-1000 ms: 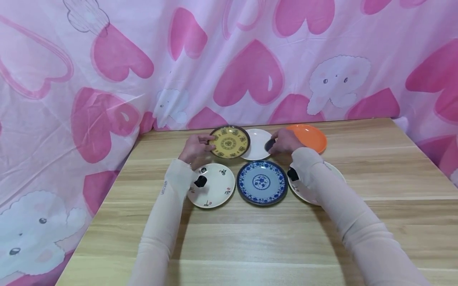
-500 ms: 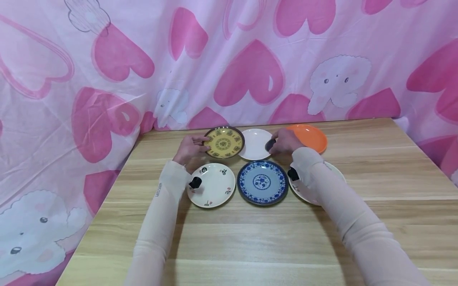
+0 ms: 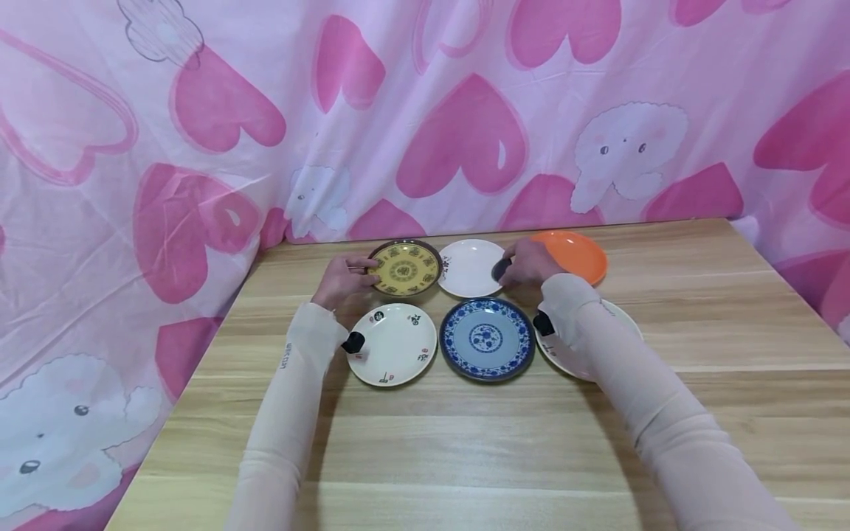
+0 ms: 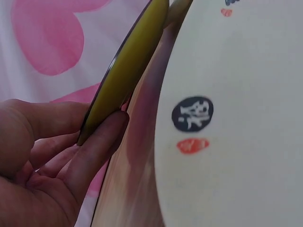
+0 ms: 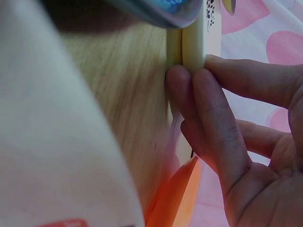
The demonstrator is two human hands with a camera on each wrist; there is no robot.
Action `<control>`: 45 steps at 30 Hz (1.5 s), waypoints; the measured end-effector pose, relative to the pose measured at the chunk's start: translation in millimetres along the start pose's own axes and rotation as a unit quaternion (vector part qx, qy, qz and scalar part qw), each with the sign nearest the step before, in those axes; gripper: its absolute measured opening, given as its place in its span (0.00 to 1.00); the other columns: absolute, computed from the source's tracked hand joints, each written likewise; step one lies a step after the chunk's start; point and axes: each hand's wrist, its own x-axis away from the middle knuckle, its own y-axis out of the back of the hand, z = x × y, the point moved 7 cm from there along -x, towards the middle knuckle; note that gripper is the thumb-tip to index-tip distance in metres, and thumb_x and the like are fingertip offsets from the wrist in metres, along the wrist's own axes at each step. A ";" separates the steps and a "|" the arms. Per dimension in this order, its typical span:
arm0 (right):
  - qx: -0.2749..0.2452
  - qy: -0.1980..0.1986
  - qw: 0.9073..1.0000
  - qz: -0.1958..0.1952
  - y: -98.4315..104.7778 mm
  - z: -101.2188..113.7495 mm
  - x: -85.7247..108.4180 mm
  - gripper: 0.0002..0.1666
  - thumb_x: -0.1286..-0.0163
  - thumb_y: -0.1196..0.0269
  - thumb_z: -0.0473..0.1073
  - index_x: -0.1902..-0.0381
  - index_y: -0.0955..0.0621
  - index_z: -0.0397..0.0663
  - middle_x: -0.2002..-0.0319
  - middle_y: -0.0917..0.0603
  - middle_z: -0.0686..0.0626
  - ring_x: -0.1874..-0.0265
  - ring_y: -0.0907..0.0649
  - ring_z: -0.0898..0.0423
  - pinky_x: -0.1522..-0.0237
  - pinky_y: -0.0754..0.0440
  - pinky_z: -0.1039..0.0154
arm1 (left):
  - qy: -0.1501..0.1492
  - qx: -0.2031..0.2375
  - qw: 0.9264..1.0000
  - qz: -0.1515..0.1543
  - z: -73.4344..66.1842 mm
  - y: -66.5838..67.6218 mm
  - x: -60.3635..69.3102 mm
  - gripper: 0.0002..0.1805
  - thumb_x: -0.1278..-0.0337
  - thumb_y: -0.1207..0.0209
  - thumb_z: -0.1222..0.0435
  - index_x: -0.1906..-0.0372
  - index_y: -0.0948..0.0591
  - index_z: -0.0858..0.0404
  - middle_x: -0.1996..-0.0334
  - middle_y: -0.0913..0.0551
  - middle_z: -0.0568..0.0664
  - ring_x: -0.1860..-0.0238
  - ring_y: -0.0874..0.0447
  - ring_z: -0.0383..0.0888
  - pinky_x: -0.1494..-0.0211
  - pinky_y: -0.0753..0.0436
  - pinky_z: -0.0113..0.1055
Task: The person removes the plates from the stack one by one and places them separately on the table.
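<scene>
In the head view my left hand (image 3: 341,280) pinches the left rim of a yellow patterned plate (image 3: 403,269) with a dark brown edge. The left wrist view shows fingers on one face of that yellow plate (image 4: 125,66) and the thumb on the other. Just to its right lies a white plate (image 3: 471,267). My right hand (image 3: 531,263) is at this white plate's right rim; in the right wrist view, its fingers and thumb pinch the white plate's edge (image 5: 193,49).
Behind the right hand lies an orange plate (image 3: 574,258). In front stand a white plate with small characters (image 3: 393,344), a blue floral plate (image 3: 487,339) and another white plate (image 3: 620,321), partly under the right sleeve. A pink heart-print cloth (image 3: 458,140) hangs behind the wooden table (image 3: 425,450).
My left hand has moved left with the yellow plate, which overlapped the white plate before and is now lower and flatter beside it. The right hand stays at the white plate's rim.
</scene>
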 end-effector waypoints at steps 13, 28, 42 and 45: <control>0.024 0.012 1.000 -0.003 0.7 2.4 -3.0 0.31 0.37 0.30 0.38 0.36 0.24 0.40 0.42 0.20 0.37 0.45 0.24 0.41 0.37 0.21 0.46 | 0.000 0.012 1.000 -0.008 9.0 11.9 -1.0 0.24 0.43 0.33 0.73 0.39 0.20 0.67 0.41 0.18 0.66 0.64 0.14 0.34 0.51 0.12 0.35; 0.019 0.014 1.000 -0.007 -1.0 2.1 -3.1 0.29 0.38 0.30 0.37 0.38 0.22 0.39 0.45 0.18 0.38 0.47 0.23 0.42 0.36 0.22 0.47 | 0.006 -0.027 0.999 -0.017 12.2 17.3 -1.5 0.24 0.44 0.32 0.71 0.41 0.18 0.65 0.40 0.18 0.61 0.43 0.15 0.51 0.58 0.15 0.21; 0.020 0.020 1.000 -0.004 -1.0 3.5 0.8 0.36 0.37 0.31 0.36 0.32 0.28 0.37 0.40 0.21 0.35 0.45 0.23 0.41 0.35 0.22 0.46 | 0.012 -0.045 0.999 -0.025 13.7 16.8 -2.8 0.22 0.43 0.32 0.71 0.42 0.18 0.66 0.51 0.13 0.61 0.71 0.19 0.35 0.68 0.17 0.25; 0.021 0.018 1.000 -0.005 -0.6 3.1 0.4 0.36 0.37 0.31 0.36 0.31 0.29 0.37 0.39 0.22 0.35 0.44 0.24 0.41 0.35 0.22 0.46 | 0.011 -0.045 0.999 -0.014 14.3 15.0 -4.8 0.22 0.40 0.35 0.72 0.40 0.20 0.67 0.46 0.16 0.65 0.68 0.18 0.35 0.63 0.14 0.26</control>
